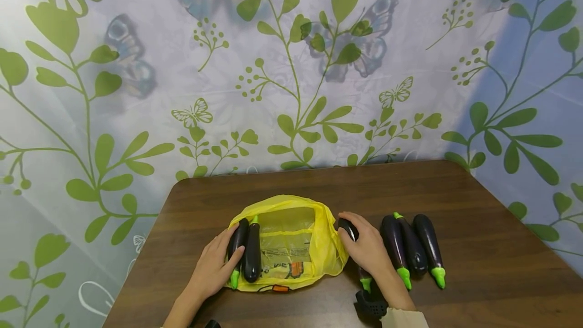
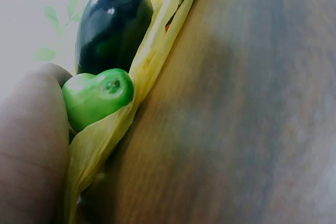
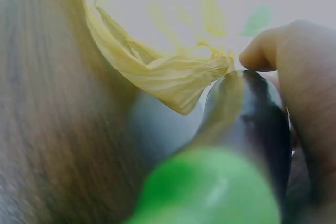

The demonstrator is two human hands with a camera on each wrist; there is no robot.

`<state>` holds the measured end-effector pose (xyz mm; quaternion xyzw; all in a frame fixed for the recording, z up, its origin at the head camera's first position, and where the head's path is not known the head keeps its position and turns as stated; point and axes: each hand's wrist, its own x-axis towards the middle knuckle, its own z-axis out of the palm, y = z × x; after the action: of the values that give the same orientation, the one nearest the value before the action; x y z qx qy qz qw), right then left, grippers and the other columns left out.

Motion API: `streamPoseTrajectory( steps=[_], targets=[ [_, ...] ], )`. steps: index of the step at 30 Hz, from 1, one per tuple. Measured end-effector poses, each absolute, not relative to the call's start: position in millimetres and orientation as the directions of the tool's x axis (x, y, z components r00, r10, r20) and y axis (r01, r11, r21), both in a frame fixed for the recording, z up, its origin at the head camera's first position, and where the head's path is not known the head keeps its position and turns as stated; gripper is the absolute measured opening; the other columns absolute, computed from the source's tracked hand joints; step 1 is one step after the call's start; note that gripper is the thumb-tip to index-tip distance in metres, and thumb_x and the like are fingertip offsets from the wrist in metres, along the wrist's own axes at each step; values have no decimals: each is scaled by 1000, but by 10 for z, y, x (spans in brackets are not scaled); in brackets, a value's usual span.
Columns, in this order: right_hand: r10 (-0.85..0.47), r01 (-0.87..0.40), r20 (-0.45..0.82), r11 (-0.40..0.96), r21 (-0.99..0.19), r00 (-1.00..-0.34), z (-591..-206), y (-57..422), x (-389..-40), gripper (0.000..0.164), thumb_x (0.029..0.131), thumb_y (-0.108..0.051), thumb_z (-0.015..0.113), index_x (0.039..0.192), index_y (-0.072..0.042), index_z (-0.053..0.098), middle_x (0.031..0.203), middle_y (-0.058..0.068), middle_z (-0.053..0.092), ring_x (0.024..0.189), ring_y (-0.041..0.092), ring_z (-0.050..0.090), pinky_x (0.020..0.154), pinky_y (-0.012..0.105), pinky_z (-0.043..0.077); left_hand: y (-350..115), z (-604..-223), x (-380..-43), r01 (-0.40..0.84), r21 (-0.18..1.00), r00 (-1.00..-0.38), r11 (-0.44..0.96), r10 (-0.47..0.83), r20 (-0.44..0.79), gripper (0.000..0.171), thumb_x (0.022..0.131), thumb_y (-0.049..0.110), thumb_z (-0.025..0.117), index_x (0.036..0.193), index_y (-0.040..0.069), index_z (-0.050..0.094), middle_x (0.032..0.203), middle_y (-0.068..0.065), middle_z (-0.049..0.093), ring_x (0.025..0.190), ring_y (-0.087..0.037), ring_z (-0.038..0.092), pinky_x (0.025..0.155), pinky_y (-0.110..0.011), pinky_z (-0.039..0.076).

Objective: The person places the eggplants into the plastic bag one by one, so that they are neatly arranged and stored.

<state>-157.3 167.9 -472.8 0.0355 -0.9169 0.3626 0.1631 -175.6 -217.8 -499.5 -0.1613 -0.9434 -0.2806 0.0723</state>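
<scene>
A yellow plastic bag [image 1: 325,247] lies on the table with its wide mouth facing up. Two dark eggplants rest side by side along its left inner edge, the inner eggplant [image 1: 252,259] with its stem end away from me. My left hand [image 1: 211,267] grips the outer eggplant [image 1: 240,239], thumb laid across it; its green cap [image 2: 97,98] pokes out by the bag's rim in the left wrist view. Right of the bag, my right hand [image 1: 366,247] holds another eggplant [image 3: 257,124], green cap toward me, thumb and fingers round its dark body near the crumpled bag edge.
Three more eggplants [image 1: 412,247] lie in a cluster to the right of my right hand. The brown wooden table [image 1: 319,181] meets a leaf-and-butterfly patterned curtain [image 1: 255,115] at its back edge. A black wrist device [image 1: 371,305] sits under my right wrist.
</scene>
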Motion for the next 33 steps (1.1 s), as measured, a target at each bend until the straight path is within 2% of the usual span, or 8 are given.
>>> streamPoseTrajectory(
  steps=[5,10,17,19,24,28,30,33],
  targets=[
    [79,-187,346,719,-669,-935,-4698,1709,-1565,44,98,-15,64,142,-14,63,147,12,59,131,40,59,101,61,51,-2179,-4988,-1755,349,509,-936,787,266,230,66,107,53,49,164,24,32,161,-15,43,146,-40,42,117,-67,29],
    [109,-203,378,691,-694,-920,-4669,1726,-1559,49,96,-9,62,144,-19,61,151,9,57,133,39,57,93,54,52,-2190,-4991,-1755,346,517,-937,783,262,229,66,106,54,49,163,24,33,161,-14,43,146,-39,42,118,-67,29],
    [140,-270,450,632,-727,-882,-4638,1711,-1555,50,97,-7,63,145,-21,60,151,9,56,135,37,56,103,60,51,-2193,-4993,-1749,348,512,-936,785,265,230,67,106,55,49,163,24,33,161,-14,43,146,-40,42,117,-67,29],
    [146,-291,472,622,-727,-869,-4629,1706,-1553,50,98,-8,64,146,-21,59,151,10,56,134,37,57,100,58,53,-2194,-4999,-1750,347,511,-936,786,263,232,66,106,55,49,163,25,33,161,-15,43,146,-40,42,117,-67,30],
    [168,-283,466,606,-744,-868,-4603,1681,-1541,49,101,-15,66,148,-23,57,150,10,56,125,34,63,86,40,60,-2195,-5009,-1753,351,509,-935,785,262,240,65,106,54,49,163,25,33,160,-15,44,146,-41,43,116,-68,30],
    [181,-258,417,553,-792,-891,-4596,1653,-1536,50,102,-18,66,150,-22,54,147,12,58,121,32,66,87,28,58,-2189,-5009,-1751,359,508,-931,783,265,250,65,106,53,50,163,25,33,160,-15,44,145,-41,44,116,-67,31],
    [184,-250,394,523,-815,-901,-4596,1639,-1535,51,102,-19,66,151,-22,53,147,13,58,121,31,66,90,29,58,-2185,-5008,-1749,361,506,-930,783,265,254,65,107,52,50,163,25,34,159,-15,45,145,-41,44,116,-67,31],
    [181,-249,377,489,-836,-909,-4590,1618,-1539,52,102,-20,67,152,-23,51,148,14,58,125,32,65,96,40,58,-2180,-5008,-1748,363,503,-929,784,264,258,64,107,52,50,163,25,34,159,-15,45,145,-40,44,116,-67,31]
  ],
)
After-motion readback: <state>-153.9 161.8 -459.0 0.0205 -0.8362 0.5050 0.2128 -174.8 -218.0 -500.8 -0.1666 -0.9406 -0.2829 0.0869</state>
